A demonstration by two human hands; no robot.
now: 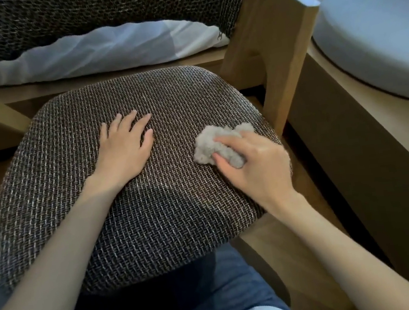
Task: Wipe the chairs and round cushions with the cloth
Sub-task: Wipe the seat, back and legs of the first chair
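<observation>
A crumpled pale grey cloth (209, 142) sat bunched in the right hand's (254, 166) fingers, pressed onto the wooden chair's (271, 43) brown woven seat cushion (141, 214), which lay flat under both hands, the left hand (122, 145) just beside the cloth.

My left hand (125, 145) lies palm down, fingers straight and slightly spread, its bare forearm running back toward the lower left. My right hand (254, 166) sits knuckles up, fingers curled around a bunched cloth (209, 144), wrist slightly bent, its bare forearm stretching off to the lower right corner.
</observation>
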